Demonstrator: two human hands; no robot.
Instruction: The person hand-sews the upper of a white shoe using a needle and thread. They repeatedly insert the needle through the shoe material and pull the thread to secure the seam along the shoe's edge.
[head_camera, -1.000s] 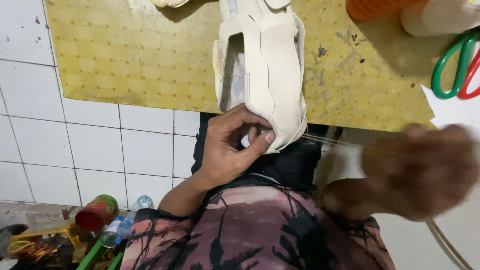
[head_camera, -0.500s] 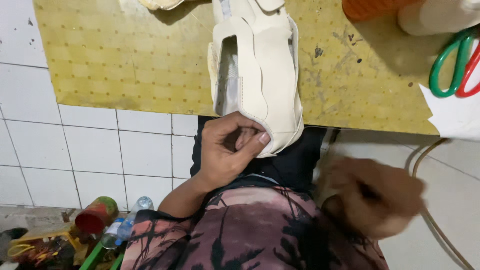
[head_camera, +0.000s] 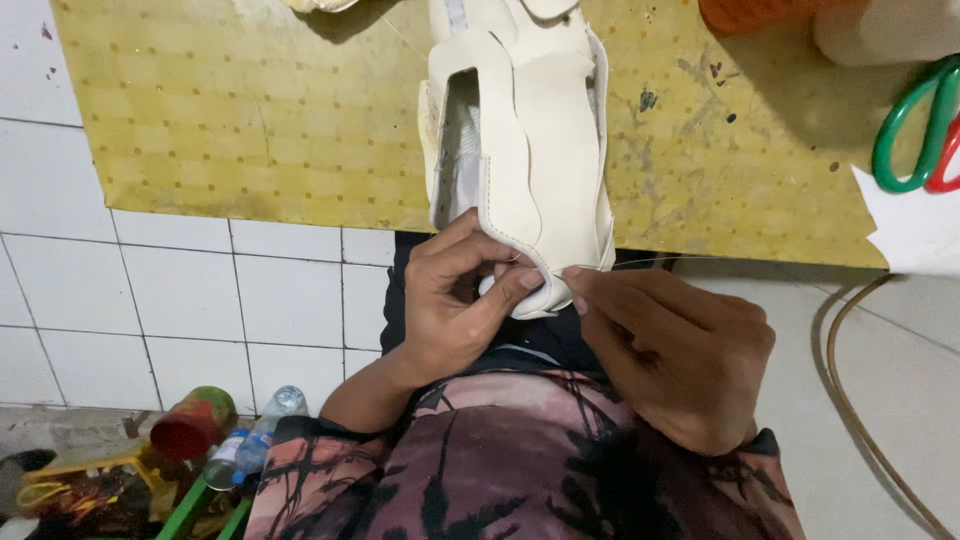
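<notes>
Head view, centre frame: left hand (head_camera: 455, 305) grips the cream leather sandal upper (head_camera: 530, 150); right hand (head_camera: 670, 350) pinches thin thread (head_camera: 640, 263). Its near edge looks stitched; the rest remains unclear.

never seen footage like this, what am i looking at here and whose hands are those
This is one view from a camera worn on a person's head, looking down at their own two bare hands. The left hand grips the near end of a cream sandal, and the right hand pinches at its edge, apparently holding a thin thread. The sandal lies on a yellow dotted mat over white tiles. Green and red scissors rest at the mat's right edge. A red cup and a plastic bottle lie on the floor, lower left.
</notes>
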